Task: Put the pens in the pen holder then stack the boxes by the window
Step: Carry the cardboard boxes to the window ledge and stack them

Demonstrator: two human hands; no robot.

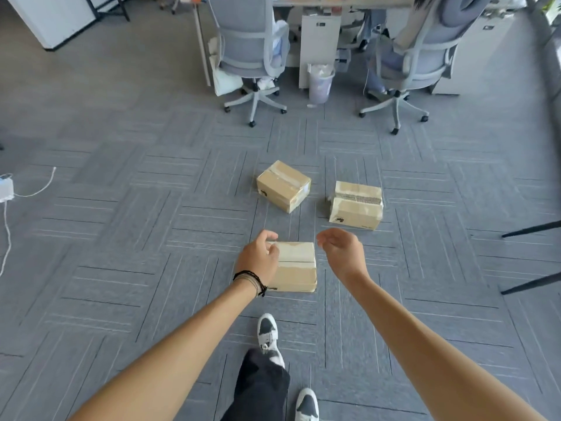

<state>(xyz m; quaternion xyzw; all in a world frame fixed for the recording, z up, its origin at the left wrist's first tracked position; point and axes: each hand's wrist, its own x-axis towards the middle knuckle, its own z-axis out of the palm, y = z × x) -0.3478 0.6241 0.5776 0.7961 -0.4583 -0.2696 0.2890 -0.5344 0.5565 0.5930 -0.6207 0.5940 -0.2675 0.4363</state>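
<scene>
My left hand [258, 256] loosely curled at the nearest box [296, 267], grip unclear, right hand [343, 252] relaxed, empty, two boxes [283, 186] beyond

Three taped tan cardboard boxes on grey carpet floor, all closed, flat, well apart. Nearest box [296, 265]: square-on, between both hands, left fingers [271, 238] over its far-left corner. Second box [283, 186]: beyond the fingers, turned cornerwise. Third box [355, 205]: beyond the right fingers [323, 237], torn tape strip across its top.

Bright even daylight, soft faint shadows, wide-angle bending at edges
</scene>
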